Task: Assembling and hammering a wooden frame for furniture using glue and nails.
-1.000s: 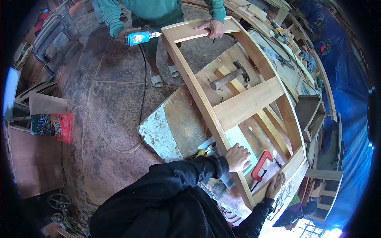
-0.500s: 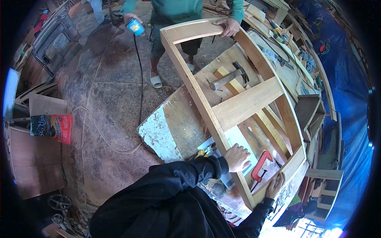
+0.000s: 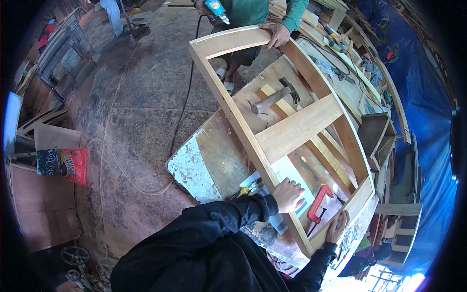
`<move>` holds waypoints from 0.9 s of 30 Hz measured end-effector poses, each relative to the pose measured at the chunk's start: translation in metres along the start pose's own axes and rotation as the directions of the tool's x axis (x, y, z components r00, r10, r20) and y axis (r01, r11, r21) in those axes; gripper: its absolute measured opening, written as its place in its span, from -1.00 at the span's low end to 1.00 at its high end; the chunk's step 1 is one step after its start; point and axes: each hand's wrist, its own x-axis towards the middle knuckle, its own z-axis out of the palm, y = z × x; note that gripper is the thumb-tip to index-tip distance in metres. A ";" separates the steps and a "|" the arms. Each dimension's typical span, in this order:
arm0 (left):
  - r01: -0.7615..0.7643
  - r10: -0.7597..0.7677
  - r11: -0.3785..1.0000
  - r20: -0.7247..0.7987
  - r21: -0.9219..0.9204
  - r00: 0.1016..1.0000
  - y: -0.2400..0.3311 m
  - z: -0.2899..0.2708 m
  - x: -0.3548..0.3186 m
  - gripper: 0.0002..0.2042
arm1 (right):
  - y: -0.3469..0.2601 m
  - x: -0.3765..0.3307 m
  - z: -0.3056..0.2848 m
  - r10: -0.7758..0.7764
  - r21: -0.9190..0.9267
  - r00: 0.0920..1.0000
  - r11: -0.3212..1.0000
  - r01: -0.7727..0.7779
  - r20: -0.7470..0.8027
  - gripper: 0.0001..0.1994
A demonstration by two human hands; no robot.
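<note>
Closest in, both of the wearer's hands are on the near end of a big wooden frame [image 3: 296, 129] lying across a paint-stained workbench [image 3: 204, 160]. The left hand [image 3: 288, 194] sits flat with fingers spread on the frame's long left rail, pressing more than gripping. The right hand [image 3: 336, 227] is wrapped over the near end rail by the corner, fingers curled on the wood. A red clamp [image 3: 318, 204] lies inside the frame between the two hands.

Further up, past the wide cross rail, a hammer [image 3: 272, 99] rests on the bench inside the frame. At the far end a co-worker's hand [image 3: 277, 35] holds the top rail, and their other hand has a blue power tool [image 3: 214, 9] up by the top edge.

Looks to me like the steady-the-frame stage while the far corner gets worked. Next move probably calls for firm downward pressure so nothing shifts.

Can't make out what the tool is, it's cut off. The black sleeves hide the bench's near edge.
</note>
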 end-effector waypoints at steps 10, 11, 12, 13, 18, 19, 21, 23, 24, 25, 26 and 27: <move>0.008 -0.008 1.000 0.000 0.025 1.000 0.000 -0.002 0.000 -0.69 | -0.001 0.002 0.001 0.012 0.022 1.000 1.000 -0.012 -0.004 -0.58; 0.007 -0.007 1.000 0.001 0.026 1.000 0.000 -0.002 0.000 -0.69 | -0.001 0.002 0.001 0.013 0.017 1.000 1.000 -0.013 -0.002 -0.58; 0.010 -0.010 1.000 0.011 0.016 1.000 0.000 -0.002 0.000 -0.69 | -0.001 0.002 0.001 0.014 0.017 1.000 1.000 -0.014 -0.003 -0.58; 0.013 -0.013 1.000 0.023 0.005 1.000 0.000 -0.002 0.000 -0.69 | 0.000 0.001 0.001 0.010 0.023 1.000 1.000 -0.010 -0.003 -0.59; 0.011 -0.012 1.000 0.023 0.014 1.000 0.000 -0.003 0.000 -0.69 | 0.000 0.001 0.000 0.016 0.013 1.000 1.000 -0.016 0.002 -0.60; 0.013 -0.013 1.000 0.030 0.011 0.999 0.000 -0.003 0.000 -0.69 | 0.001 0.001 0.000 0.018 0.018 1.000 1.000 -0.018 0.000 -0.60; 0.014 -0.015 1.000 0.028 0.016 0.999 0.000 -0.002 0.000 -0.68 | 0.003 0.000 0.001 0.021 0.023 1.000 1.000 -0.021 -0.001 -0.60; 0.012 -0.013 1.000 0.025 0.023 1.000 0.000 -0.002 0.001 -0.68 | 0.003 0.000 0.001 0.016 0.020 1.000 1.000 -0.016 -0.004 -0.61; 0.013 -0.014 1.000 0.038 0.025 0.999 0.001 -0.002 0.001 -0.67 | 0.003 0.001 0.001 0.015 0.020 1.000 1.000 -0.015 -0.005 -0.61; 0.015 -0.017 0.999 0.051 0.029 0.999 0.000 -0.002 0.000 -0.67 | 0.001 0.001 0.002 0.013 0.043 1.000 0.999 -0.013 -0.004 -0.61; 0.018 -0.020 0.999 0.051 0.031 0.998 -0.001 -0.002 0.000 -0.67 | 0.000 0.001 0.003 0.010 0.066 1.000 0.998 -0.010 -0.003 -0.62; 0.019 -0.021 0.999 0.036 0.039 0.999 -0.002 -0.002 0.000 -0.67 | 0.000 0.003 0.005 0.008 0.070 1.000 0.998 -0.008 -0.001 -0.62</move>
